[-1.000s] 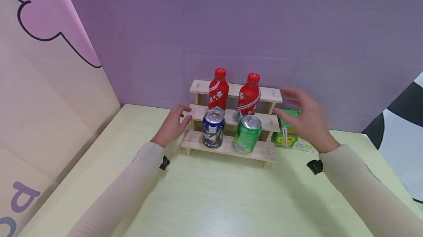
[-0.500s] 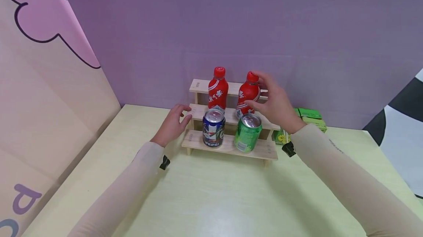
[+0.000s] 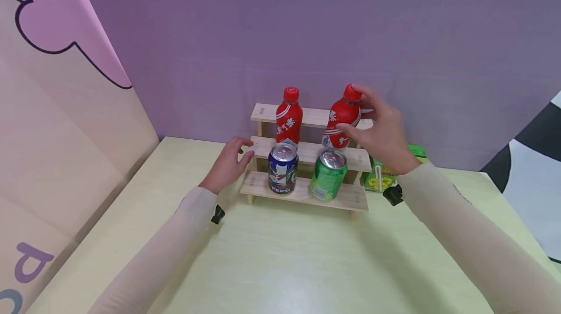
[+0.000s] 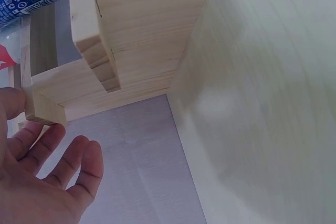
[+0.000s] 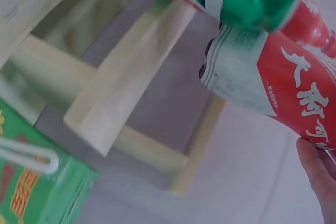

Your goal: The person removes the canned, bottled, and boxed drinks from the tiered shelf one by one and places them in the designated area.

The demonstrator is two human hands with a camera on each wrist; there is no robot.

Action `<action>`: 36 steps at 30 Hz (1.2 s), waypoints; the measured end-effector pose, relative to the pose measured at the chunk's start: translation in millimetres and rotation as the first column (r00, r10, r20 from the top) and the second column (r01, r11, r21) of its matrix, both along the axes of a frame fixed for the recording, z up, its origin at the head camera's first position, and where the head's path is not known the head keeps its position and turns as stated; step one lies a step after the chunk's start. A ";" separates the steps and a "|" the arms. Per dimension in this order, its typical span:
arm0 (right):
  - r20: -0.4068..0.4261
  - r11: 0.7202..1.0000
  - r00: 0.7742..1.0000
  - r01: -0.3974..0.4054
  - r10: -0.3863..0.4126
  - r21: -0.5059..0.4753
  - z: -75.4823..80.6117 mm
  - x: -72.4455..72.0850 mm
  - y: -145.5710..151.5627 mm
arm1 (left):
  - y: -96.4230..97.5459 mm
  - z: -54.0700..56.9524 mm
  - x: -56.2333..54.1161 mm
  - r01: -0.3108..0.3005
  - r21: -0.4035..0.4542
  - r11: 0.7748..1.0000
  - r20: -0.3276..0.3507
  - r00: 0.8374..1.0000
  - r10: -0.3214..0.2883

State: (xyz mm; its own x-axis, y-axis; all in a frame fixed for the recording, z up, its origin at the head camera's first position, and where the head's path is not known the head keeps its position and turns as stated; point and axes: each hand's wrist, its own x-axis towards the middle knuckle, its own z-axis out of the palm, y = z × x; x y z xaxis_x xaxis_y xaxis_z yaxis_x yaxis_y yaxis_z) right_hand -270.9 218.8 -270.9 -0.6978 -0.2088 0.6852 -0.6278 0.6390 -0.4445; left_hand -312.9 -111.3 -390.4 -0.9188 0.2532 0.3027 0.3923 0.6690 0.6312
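My right hand (image 3: 385, 131) pinches a red drink bottle (image 3: 342, 121) between thumb and fingers at its right side. The bottle leans, and in the right wrist view its base (image 5: 231, 59) hangs clear of the wooden boards. My left hand (image 3: 228, 163) holds the left end of the middle step of a three-tier wooden stand (image 3: 307, 151); in the left wrist view the thumb and fingertips meet the board's end (image 4: 44, 106). Another red bottle (image 3: 289, 121) stands upright on the middle step. On the lowest step are a blue Pepsi can (image 3: 282, 173) and a green can (image 3: 328, 177).
Green drink cartons (image 3: 374, 177) stand on the table right of the stand, partly behind my right wrist; one shows a white straw (image 5: 26, 153). The pale table (image 3: 280, 255) extends in front. A purple backdrop (image 3: 307, 27) rises close behind, and a printed panel (image 3: 65, 134) borders the left.
My right hand has come in from the right, taken hold of the right red bottle and moved it up and rightward, tilting it. The left hand stays at the stand.
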 end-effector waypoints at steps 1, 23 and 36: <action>-0.009 1.000 1.000 -0.001 0.001 -0.010 1.5 1.5 2.7 | 0.1 -0.1 0.0 0.000 0.000 1.000 -0.001 1.000 0.000; 0.008 0.976 0.983 0.179 -0.182 0.123 -0.1 60.5 98.0 | -3.6 -5.0 -3.9 0.007 0.013 1.000 -0.018 1.000 -0.006; 0.231 0.943 0.920 0.278 -0.317 0.185 -55.1 70.1 140.9 | -2.8 -4.5 -3.1 -0.002 0.012 1.000 -0.011 1.000 0.003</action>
State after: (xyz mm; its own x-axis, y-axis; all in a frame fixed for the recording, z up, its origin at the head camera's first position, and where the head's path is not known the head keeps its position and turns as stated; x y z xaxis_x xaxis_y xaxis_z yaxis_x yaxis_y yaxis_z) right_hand -200.8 359.7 -326.0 -0.8893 -0.0481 0.4549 -0.2769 0.8482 -0.4516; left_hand -316.0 -114.1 -394.9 -0.9161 0.2471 0.3158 0.3976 0.6621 0.6352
